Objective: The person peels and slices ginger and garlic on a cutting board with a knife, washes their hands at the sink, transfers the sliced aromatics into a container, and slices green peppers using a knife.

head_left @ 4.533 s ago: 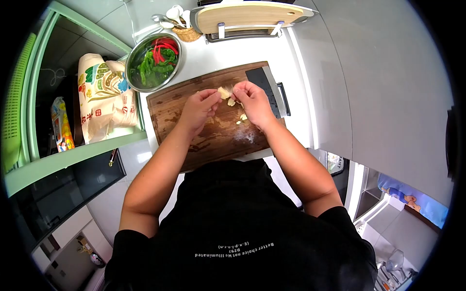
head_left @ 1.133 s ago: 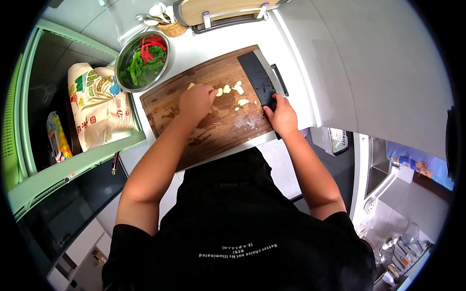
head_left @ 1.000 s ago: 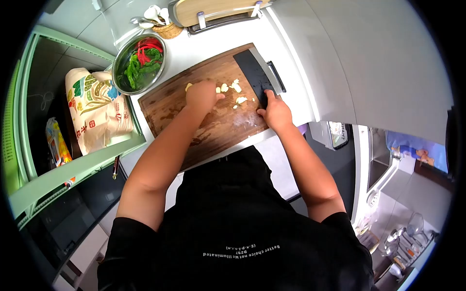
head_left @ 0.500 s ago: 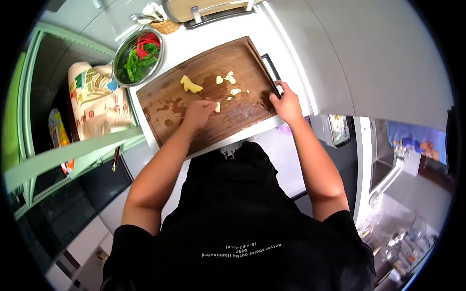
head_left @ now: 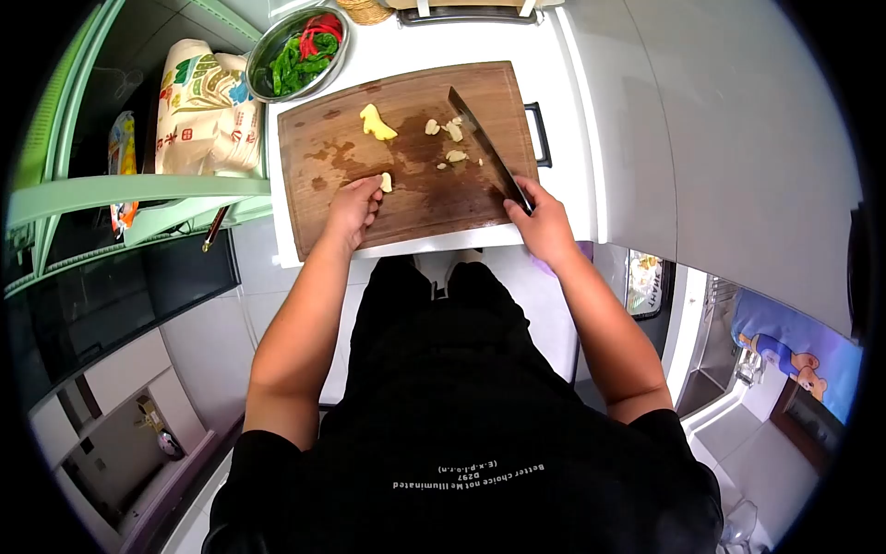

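My right hand [head_left: 546,222], at the lower right of the cutting board, is closed around the handle of a kitchen knife [head_left: 484,138]. Its dark blade slants up and to the left over the wooden cutting board [head_left: 318,208]. My left hand [head_left: 353,210] is over the board's lower left part, fingers curled, pinching a pale garlic clove [head_left: 387,182]. Farther up lies a yellow piece of ginger [head_left: 377,123]. Several pale garlic pieces [head_left: 453,131] are scattered just left of the blade. Wet patches mark the wood.
A metal bowl [head_left: 343,57] with green and red peppers stands beyond the board's upper left corner. Left of the counter, a green shelf [head_left: 138,192] holds a printed bag [head_left: 208,125]. The board's black handle [head_left: 541,135] sticks out at right. A grey wall [head_left: 701,111] rises beyond.
The knife blade now shows plainly over the board's right part, with my right hand turned around its handle. My left hand has drawn slightly left with the clove. The camera view has shifted.
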Tool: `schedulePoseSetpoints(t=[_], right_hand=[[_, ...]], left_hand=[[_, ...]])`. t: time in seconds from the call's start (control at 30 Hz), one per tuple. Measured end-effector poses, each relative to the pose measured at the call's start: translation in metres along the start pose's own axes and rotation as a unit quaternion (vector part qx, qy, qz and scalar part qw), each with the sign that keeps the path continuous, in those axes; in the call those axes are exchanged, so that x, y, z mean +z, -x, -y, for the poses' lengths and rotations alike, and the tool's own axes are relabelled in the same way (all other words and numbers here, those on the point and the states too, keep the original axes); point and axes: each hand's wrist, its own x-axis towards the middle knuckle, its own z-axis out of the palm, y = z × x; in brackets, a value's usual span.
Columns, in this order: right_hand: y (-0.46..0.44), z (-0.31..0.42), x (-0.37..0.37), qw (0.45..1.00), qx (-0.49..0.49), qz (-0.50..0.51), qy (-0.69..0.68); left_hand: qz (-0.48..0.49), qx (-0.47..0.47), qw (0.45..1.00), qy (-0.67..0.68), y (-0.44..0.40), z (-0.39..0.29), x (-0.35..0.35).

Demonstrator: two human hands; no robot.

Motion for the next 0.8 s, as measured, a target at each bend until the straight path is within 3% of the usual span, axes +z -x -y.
schedulePoseSetpoints(t=[0.1, 0.2, 0.27, 0.33, 0.43, 0.53, 0.63, 0.73, 0.8], right_hand=[[-0.001, 0.011, 0.000, 1.000, -0.011, 0.007, -0.004], [-0.005, 0.015, 0.007, 1.000, 0.001, 0.008, -0.018], [-0.002, 0.021, 0.015, 1.000, 0.005, -0.015, -0.016], [-0.002, 0.025, 0.022, 1.000, -0.001, -0.028, -0.014], [-0.001, 0.030, 0.034, 0.999, -0.010, -0.034, -0.022], [0.005, 0.036, 0.046, 0.999, 0.006, -0.038, -0.025], [0.007, 0.035, 0.058, 0.999, -0.011, -0.042, -0.008], [0.016, 0.042, 0.065, 0.999, -0.029, -0.033, 0.003], [0.022, 0.055, 0.064, 1.000, -0.015, -0.012, 0.018]], left_hand=[[-0.001, -0.006, 1.000, 0.008, 0.006, -0.005, -0.005], [-0.072, 0.192, 0.974, -0.097, 0.002, -0.002, 0.000], [-0.054, 0.363, 0.864, -0.344, 0.013, -0.009, -0.005], [0.000, 0.483, 0.705, -0.519, 0.014, -0.007, -0.018], [0.055, 0.536, 0.652, -0.533, 0.005, 0.001, -0.043], [0.027, 0.419, 0.746, -0.516, 0.019, 0.001, -0.059], [0.011, 0.407, 0.770, -0.491, 0.016, 0.009, -0.066], [0.015, 0.291, 0.782, -0.552, 0.020, -0.001, -0.045], [-0.007, 0.348, 0.768, -0.537, 0.008, 0.007, -0.038]])
